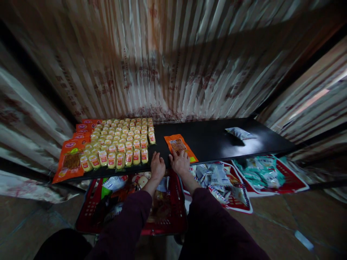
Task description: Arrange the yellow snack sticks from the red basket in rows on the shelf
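On the black shelf (211, 136), an orange packet (177, 144) lies flat near the middle. My right hand (180, 162) rests on its lower edge with the fingers apart. To its left, my left hand (157, 165) is at the shelf's front edge, fingers apart and holding nothing. Rows of small yellow wrapped cakes (116, 144) stand on the left part of the shelf, a short way from my left hand. More orange packets (69, 159) lie along their left side. A silvery packet (240, 133) sits at the right part of the shelf.
Below the shelf is a red basket (180, 213) of mixed packets. Further right are a red basket (248, 206) with white and blue packets and another (294, 180) with green ones. Striped sheeting (168, 65) hangs behind; dark posts flank the shelf.
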`<action>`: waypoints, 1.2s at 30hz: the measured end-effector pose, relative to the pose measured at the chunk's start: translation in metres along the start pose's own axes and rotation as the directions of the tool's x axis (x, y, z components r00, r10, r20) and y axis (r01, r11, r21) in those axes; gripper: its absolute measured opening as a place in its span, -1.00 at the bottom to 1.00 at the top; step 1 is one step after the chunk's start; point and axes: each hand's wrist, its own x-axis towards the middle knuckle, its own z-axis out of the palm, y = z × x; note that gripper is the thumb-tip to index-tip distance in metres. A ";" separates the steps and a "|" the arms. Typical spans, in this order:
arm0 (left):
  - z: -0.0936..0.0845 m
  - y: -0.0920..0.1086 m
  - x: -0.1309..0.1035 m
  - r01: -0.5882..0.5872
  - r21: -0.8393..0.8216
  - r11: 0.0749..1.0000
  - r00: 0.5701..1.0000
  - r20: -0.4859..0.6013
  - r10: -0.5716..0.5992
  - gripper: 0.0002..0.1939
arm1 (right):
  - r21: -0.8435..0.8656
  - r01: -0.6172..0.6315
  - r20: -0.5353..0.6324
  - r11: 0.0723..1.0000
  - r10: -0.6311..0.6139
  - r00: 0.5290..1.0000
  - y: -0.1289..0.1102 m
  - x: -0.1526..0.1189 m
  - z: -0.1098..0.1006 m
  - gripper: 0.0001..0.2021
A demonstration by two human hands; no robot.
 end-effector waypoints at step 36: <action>-0.024 -0.055 -0.097 0.018 0.246 0.969 0.964 0.252 -0.082 -0.64 | -0.011 0.143 0.129 0.990 -0.140 0.982 0.031 -0.021 -0.004 -0.41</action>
